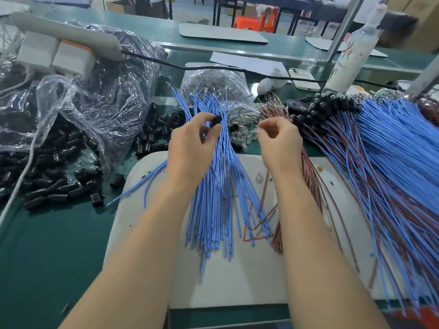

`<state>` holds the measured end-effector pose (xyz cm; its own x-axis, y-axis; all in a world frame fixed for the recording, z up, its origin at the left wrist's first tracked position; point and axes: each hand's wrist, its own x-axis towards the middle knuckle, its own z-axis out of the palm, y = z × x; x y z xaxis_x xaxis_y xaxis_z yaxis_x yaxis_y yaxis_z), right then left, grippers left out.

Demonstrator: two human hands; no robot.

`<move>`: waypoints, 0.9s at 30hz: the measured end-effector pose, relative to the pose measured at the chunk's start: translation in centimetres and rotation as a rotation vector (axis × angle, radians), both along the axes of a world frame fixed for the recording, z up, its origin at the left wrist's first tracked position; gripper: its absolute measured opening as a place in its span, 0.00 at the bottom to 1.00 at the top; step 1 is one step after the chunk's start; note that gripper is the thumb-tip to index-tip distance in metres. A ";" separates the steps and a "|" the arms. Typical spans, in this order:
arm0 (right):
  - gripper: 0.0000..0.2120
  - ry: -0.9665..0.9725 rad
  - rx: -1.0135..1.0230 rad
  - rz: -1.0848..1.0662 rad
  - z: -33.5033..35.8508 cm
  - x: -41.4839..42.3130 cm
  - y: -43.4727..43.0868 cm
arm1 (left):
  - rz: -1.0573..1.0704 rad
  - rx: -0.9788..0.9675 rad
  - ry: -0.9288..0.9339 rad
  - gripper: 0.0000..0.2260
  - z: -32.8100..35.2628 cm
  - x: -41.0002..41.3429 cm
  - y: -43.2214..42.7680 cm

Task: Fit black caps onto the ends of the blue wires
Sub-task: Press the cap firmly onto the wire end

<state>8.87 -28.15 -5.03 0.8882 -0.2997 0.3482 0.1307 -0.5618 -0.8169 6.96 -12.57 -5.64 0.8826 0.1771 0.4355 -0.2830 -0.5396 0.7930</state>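
Note:
A loose bundle of blue wires (215, 186) lies fanned out on a white board (237, 281), its far ends pointing away from me. My left hand (190, 148) hovers over the bundle and pinches a black cap (216, 120) between thumb and fingertips. My right hand (278, 141) is just right of the bundle with its fingers curled; whether it holds a thin wire end is too small to tell. Loose black caps (59, 186) are heaped on the green table at the left. At the right lies a big pile of capped blue and brown wires (380, 150).
Crinkled clear plastic bags (99, 96) with more caps fill the left. A bag of small metal-and-glass parts (213, 84) sits behind the wires. A bundle of brown wires (275, 110), a phone (303, 79), a white bottle (351, 58) and a black cable (190, 66) lie beyond.

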 end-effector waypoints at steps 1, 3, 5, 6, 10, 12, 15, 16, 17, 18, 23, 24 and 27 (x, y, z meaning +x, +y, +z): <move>0.07 0.020 -0.055 0.007 -0.1 -0.1 0.0 | 0.004 -0.047 -0.007 0.08 0.1 -0.1 0.1; 0.10 0.088 -0.132 0.042 -0.3 -0.1 0.1 | 0.022 -0.139 -0.014 0.04 0.5 -0.1 0.2; 0.11 0.123 -0.175 0.067 -0.4 0.2 0.2 | 0.058 -0.206 -0.005 0.03 1.1 0.4 0.5; 0.12 0.111 -0.175 0.069 -0.2 0.4 0.3 | 0.073 -0.223 0.005 0.05 1.6 0.9 0.6; 0.15 0.046 -0.217 0.052 1.3 2.8 1.2 | 0.090 -0.232 0.069 0.08 3.6 3.4 0.7; 0.16 0.127 -0.298 0.071 1.9 4.7 1.9 | 0.088 -0.253 0.084 0.10 4.3 4.7 0.5; 0.15 0.342 -0.494 0.110 2.0 7.6 3.3 | 0.086 -0.286 0.103 0.10 5.2 6.7 0.2; 0.13 0.387 -0.538 0.113 1.9 8.3 3.7 | 0.079 -0.301 0.112 0.10 5.5 7.4 0.1; 0.11 0.410 -0.568 0.113 1.6 8.9 4.0 | 0.072 -0.315 0.119 0.10 5.7 8.0 0.1; 0.09 0.412 -0.592 0.118 1.4 9.3 4.3 | 0.067 -0.322 0.124 0.10 5.8 8.6 0.0; 0.18 0.332 -0.693 0.159 1.0 11.9 4.9 | 0.031 -0.329 0.134 0.10 6.0 10.9 -0.3; 0.16 0.366 -0.753 0.129 1.2 12.5 5.0 | 0.026 -0.327 0.138 0.10 5.9 11.2 -0.4; 0.18 0.496 -0.885 0.079 1.6 13.6 5.3 | 0.014 -0.330 0.142 0.10 5.3 11.8 -0.2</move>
<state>22.49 -22.86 -3.39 0.9989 -0.0472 0.0036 -0.0467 -0.9953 -0.0844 18.72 -12.81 -0.32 0.9269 0.2999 0.2259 -0.1519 -0.2507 0.9561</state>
